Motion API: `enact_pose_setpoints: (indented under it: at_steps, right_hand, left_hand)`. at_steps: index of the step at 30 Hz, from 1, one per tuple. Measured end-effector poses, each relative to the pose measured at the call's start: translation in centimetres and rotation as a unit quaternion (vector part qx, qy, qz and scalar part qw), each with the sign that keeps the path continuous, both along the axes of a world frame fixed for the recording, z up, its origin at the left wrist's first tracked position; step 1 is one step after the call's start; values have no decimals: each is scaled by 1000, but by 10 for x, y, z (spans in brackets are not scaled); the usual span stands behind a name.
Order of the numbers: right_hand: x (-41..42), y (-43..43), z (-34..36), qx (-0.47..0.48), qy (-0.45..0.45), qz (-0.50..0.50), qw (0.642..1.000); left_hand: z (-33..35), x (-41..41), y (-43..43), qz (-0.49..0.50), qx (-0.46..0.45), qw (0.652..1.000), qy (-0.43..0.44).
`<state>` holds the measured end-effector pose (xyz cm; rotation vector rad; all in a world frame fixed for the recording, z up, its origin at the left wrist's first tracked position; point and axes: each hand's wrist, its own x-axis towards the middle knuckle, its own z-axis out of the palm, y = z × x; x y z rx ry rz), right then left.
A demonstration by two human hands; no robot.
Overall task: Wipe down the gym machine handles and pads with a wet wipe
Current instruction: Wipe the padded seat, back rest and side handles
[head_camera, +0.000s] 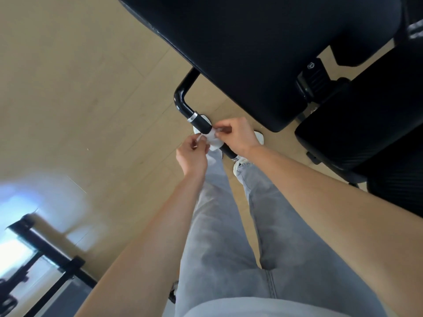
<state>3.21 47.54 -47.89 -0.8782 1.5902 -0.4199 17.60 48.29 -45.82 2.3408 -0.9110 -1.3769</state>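
Wipe (213, 138) pinched at opposite corners by left hand (191, 154) and right hand (234, 136), held across handle (201, 121) at pad's (251, 53) 7 o'clock, probably to wrap it.

Black padded cushion (251, 53) cut by top edge; black metal frame (52, 248) blurred; crumpled white wet wipe (214, 143) part-hidden under right hand (235, 136).

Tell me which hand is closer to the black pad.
Right. The right hand pinches the wipe beside the pad; the left hand pinches it beyond the handle, farther away.
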Motion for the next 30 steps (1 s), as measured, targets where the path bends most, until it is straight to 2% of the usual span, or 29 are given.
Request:
enact_pose_setpoints:
  at_steps: [4, 7, 11, 19, 21, 24, 27, 30]
  right_hand:
    - [13, -35, 5, -55, -29, 7, 998]
    - [15, -42, 5, -56, -39, 17, 998]
    - [2, -17, 1, -1, -42, 27, 999]
    - [-39, 59, -14, 129, 48, 103, 985]
    - [-44, 64, -10, 114, 84, 68, 988]
    - [-48, 55, 1, 55, 132, -39, 989]
    - [-44, 37, 12, 8, 133, -118, 984]
    - [-31, 18, 15, -22, 143, -145, 979]
  left_hand:
    - [4, 9, -27, 71, -52, 996, 30]
    - [5, 9, -31, 83, -55, 994, 47]
    - [-2, 2, -9, 55, 12, 995, 82]
    - [-15, 1, 36, -113, 187, 971, 101]
    - [-14, 3, 36, -115, 196, 968, 103]
    - [-10, 10, 23, -50, 171, 978, 106]
    - [-8, 18, 0, 17, 141, 983, 115]
    - [-7, 21, -24, 60, 111, 983, 132]
